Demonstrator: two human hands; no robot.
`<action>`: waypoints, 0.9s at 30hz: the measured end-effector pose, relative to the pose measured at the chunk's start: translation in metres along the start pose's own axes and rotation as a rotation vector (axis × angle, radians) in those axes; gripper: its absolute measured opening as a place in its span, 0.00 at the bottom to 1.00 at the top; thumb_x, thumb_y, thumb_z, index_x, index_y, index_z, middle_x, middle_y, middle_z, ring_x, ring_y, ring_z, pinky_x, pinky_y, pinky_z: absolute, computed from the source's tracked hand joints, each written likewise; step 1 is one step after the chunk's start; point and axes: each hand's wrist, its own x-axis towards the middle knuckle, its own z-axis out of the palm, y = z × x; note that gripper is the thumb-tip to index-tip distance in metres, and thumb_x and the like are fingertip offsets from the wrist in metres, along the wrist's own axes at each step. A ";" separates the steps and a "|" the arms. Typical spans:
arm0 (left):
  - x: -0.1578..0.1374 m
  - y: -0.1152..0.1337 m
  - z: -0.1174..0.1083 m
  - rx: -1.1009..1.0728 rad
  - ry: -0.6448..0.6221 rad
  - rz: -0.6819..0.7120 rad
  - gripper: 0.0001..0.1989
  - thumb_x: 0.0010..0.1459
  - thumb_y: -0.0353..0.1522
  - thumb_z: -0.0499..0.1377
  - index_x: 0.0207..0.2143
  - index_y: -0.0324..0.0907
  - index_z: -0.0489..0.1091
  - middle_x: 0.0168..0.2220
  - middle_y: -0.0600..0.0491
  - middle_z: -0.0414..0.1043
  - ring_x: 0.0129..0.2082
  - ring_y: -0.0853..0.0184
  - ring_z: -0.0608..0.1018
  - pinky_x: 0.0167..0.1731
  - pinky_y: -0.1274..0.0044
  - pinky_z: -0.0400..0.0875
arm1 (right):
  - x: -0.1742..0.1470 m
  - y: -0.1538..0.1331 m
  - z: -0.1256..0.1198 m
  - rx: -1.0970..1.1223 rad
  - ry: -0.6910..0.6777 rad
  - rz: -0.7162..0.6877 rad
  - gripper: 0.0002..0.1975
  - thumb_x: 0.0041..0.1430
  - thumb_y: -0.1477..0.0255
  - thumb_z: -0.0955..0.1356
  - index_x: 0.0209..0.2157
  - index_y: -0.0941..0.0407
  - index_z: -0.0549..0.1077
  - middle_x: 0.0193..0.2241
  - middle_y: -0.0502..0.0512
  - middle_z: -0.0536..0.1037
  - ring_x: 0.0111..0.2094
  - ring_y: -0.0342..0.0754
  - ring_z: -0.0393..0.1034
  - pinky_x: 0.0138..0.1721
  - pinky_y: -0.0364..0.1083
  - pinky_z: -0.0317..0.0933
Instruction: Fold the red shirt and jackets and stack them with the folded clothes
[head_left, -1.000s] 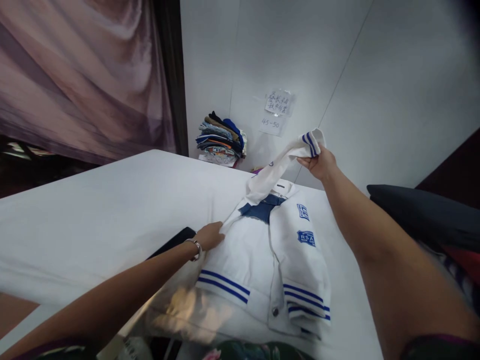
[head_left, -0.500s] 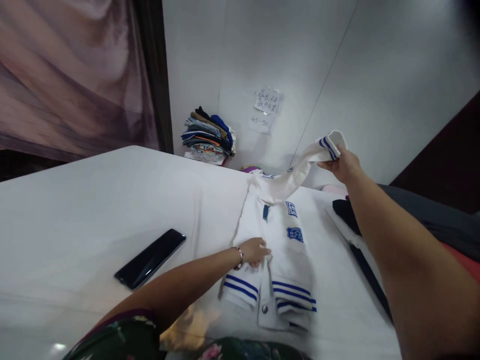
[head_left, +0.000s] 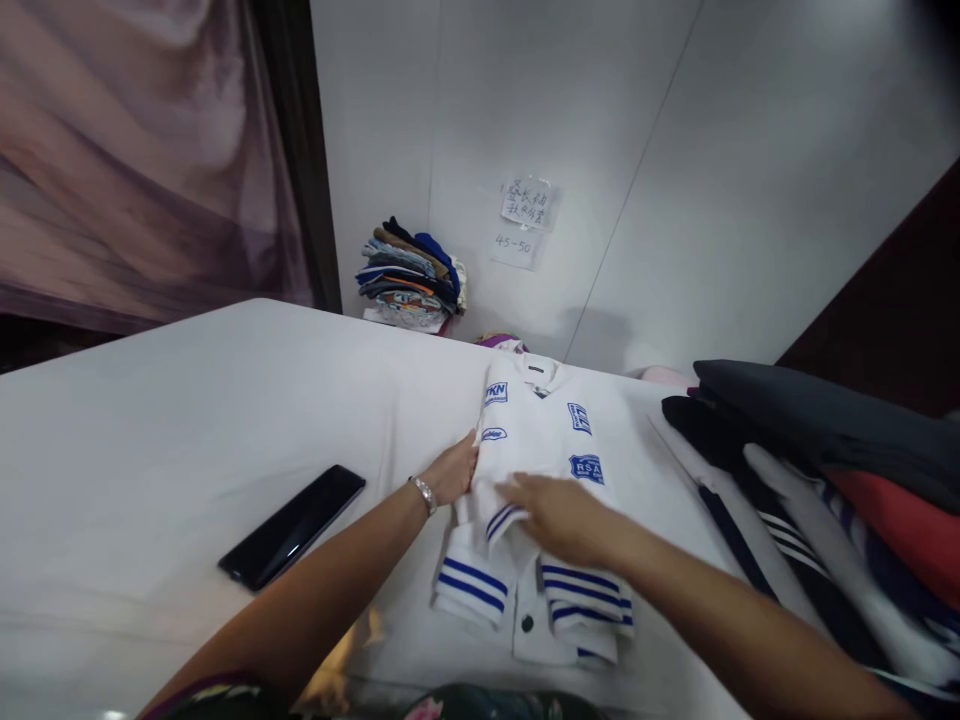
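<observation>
A white jacket (head_left: 540,450) with blue stripes and blue patches lies on the table, its collar towards the wall. Its left side is folded inward, and one sleeve runs down over the front. My right hand (head_left: 562,515), slightly blurred, holds that sleeve just above its striped cuff. At the folded left edge, my left hand (head_left: 454,470) grips the cloth, with the fingertips partly hidden by it. The other striped cuff and the hem with a dark snap lie nearest to me.
A black phone (head_left: 292,525) rests on the white table (head_left: 322,390), left of the jacket. Many garments (head_left: 840,480) are piled at the right. Beyond the far edge is a stack of folded clothes (head_left: 411,275); handwritten paper notes (head_left: 529,203) hang on the wall.
My right hand has brought the raised sleeve from the upper right down over the jacket's front. My left hand has moved from the middle of the jacket to its left edge.
</observation>
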 end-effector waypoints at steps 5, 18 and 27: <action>0.006 -0.014 0.005 0.278 0.096 0.067 0.21 0.50 0.44 0.58 0.41 0.38 0.68 0.37 0.44 0.77 0.38 0.59 0.78 0.41 0.70 0.73 | -0.001 -0.008 0.050 0.010 -0.204 -0.135 0.30 0.59 0.58 0.62 0.59 0.60 0.62 0.60 0.67 0.61 0.59 0.62 0.57 0.57 0.60 0.53; 0.013 -0.023 0.011 1.092 0.410 0.300 0.15 0.53 0.27 0.54 0.44 0.37 0.68 0.48 0.41 0.71 0.51 0.56 0.70 0.53 0.66 0.59 | 0.038 0.083 0.078 0.139 -0.029 0.223 0.33 0.60 0.56 0.62 0.62 0.57 0.56 0.66 0.63 0.46 0.66 0.60 0.36 0.62 0.63 0.36; -0.040 -0.028 -0.009 1.104 0.484 0.164 0.36 0.55 0.45 0.54 0.61 0.34 0.53 0.60 0.38 0.60 0.55 0.56 0.68 0.51 0.71 0.64 | -0.023 0.155 0.076 0.472 0.632 0.546 0.26 0.55 0.60 0.66 0.53 0.55 0.70 0.60 0.58 0.63 0.62 0.56 0.52 0.62 0.56 0.47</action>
